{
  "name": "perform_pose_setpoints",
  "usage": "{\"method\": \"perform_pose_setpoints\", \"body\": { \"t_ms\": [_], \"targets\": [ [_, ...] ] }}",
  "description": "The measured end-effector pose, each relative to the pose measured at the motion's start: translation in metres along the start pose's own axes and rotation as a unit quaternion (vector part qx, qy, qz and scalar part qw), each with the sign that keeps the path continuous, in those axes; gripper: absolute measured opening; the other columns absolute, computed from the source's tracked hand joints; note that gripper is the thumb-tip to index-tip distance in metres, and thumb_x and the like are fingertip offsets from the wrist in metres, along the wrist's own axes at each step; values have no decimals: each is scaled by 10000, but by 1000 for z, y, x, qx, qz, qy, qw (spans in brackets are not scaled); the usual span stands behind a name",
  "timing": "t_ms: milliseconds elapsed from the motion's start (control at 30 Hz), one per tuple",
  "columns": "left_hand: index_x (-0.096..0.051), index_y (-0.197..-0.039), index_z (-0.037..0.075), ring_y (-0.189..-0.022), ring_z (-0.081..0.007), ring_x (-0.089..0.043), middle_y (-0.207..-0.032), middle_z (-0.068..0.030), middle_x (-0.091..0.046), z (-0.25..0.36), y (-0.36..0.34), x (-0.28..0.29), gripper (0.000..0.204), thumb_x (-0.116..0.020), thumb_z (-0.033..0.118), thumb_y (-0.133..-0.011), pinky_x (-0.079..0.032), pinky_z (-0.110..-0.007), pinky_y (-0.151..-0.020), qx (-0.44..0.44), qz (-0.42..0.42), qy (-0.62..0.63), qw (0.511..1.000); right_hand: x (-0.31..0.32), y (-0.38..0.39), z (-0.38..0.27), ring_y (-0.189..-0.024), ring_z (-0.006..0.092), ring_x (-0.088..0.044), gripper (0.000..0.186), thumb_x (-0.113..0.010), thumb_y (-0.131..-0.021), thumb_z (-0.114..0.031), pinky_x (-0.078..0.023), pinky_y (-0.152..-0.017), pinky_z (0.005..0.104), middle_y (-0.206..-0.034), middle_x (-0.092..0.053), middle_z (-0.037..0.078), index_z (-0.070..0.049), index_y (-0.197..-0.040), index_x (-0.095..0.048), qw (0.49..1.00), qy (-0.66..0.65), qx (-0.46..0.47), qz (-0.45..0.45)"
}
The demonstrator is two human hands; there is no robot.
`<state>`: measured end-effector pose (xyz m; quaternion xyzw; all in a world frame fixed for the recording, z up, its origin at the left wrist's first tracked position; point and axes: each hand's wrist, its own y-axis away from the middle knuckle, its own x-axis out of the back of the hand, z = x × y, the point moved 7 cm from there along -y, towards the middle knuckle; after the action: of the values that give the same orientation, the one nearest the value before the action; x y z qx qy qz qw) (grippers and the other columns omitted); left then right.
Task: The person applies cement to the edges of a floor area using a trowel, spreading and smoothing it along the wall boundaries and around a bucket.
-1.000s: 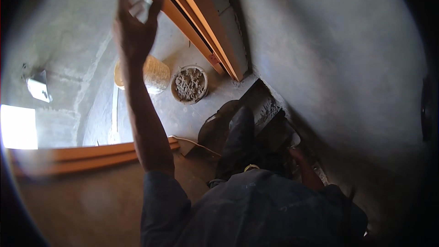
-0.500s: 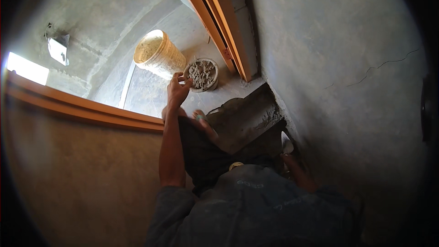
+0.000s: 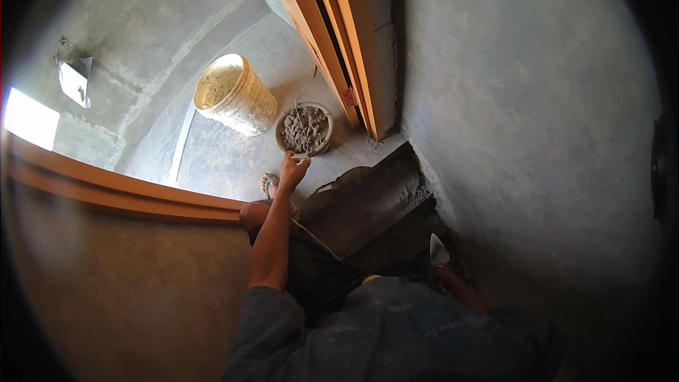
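Observation:
My left hand (image 3: 292,171) reaches forward to the near rim of a round tub of grey mortar (image 3: 305,129). Its fingers are curled at that rim; exactly how they grip is hard to see. A thin stick or wire lies across the lumpy mortar. Low on the right, my right hand (image 3: 445,276), dim and partly hidden, is closed round a pointed trowel (image 3: 438,250), its blade up beside the wall. Just behind the mortar tub stands a tall, mortar-smeared, pale yellow bucket (image 3: 237,95).
An orange door frame (image 3: 346,42) rises ahead, and its lower rail (image 3: 127,187) runs along the left. Dark steps (image 3: 368,201) lie between me and the grey plastered wall (image 3: 523,99) on the right. My sandalled foot (image 3: 269,184) rests on the concrete floor (image 3: 219,159).
My left hand has moved from the tub's left side to its near rim. The view has shifted a little, and my foot shows farther left. The trowel remains in my right hand.

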<state>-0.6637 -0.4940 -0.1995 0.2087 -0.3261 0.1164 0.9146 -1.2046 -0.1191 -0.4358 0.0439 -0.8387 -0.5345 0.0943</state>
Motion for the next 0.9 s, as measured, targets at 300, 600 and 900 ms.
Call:
{"method": "perform_pose_setpoints", "body": {
  "t_ms": [300,600,900],
  "targets": [
    [-350,-1424,-56,-1096,-282,-591,-1237,-190,-586,-21,-121,-33,914,-813,276,-709,-453,-355,-944,34,14,150,988,-22,-8,11,-835,210,-634,398,-633,-887,-386,-496,-702,375,-978,-682,98,-27,-1054,-673,998,-42,4,-39],
    [-595,-852,68,-605,-181,-567,-705,-39,-588,-27,-164,-72,401,-568,453,-961,-488,-350,-632,9,-28,220,975,-7,19,-24,-843,190,-625,436,-648,-889,-413,-493,-716,380,-910,-660,80,-14,-1067,-659,996,5,-64,70],
    [-525,-751,29,-496,-221,-479,-562,-89,-494,-64,-140,-46,630,-332,574,-1000,-392,-409,-512,164,27,293,942,-24,7,-136,-740,206,-650,462,-674,-862,-431,-502,-632,393,-780,-646,100,-2,-1025,-623,978,189,69,52]
  ]
}}
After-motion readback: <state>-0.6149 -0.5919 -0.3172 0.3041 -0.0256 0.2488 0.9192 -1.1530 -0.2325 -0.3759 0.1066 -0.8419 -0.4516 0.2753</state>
